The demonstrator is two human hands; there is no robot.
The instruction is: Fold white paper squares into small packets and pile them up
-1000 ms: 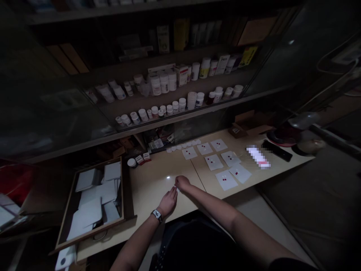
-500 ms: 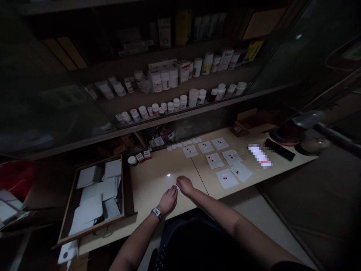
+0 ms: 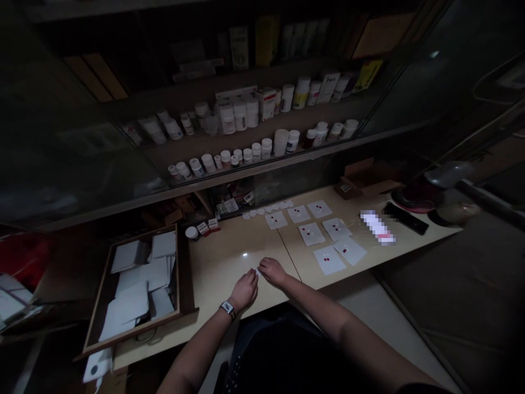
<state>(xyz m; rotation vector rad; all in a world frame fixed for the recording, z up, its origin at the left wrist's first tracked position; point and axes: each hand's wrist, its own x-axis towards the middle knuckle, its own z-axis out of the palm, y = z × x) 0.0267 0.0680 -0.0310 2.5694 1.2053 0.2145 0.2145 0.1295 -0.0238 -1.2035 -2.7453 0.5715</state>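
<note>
Above the table's front edge, my left hand (image 3: 245, 291) and my right hand (image 3: 272, 271) meet with fingers closed on a small folded paper packet (image 3: 258, 271). Only a bit of its white shows between the fingertips; the fingers hide the rest. A watch is on the left wrist. To the right of my hands lie several square white paper sheets (image 3: 329, 266), each bearing small red pills and, on some, pale ones. Behind them, a row of small folded white packets (image 3: 266, 210) runs along the back of the table.
At left, a pulled-out wooden drawer (image 3: 179, 273) holds stacks of white paper. A small jar (image 3: 192, 233) and small boxes (image 3: 208, 226) stand at the back. Farther right are a phone (image 3: 407, 218) and a cardboard box (image 3: 365, 178). Shelves of medicine bottles (image 3: 281, 142) rise behind.
My right hand has turned slightly and shifted a little down at the packet. The left hand stays nearly in place, and the sheets have not moved.
</note>
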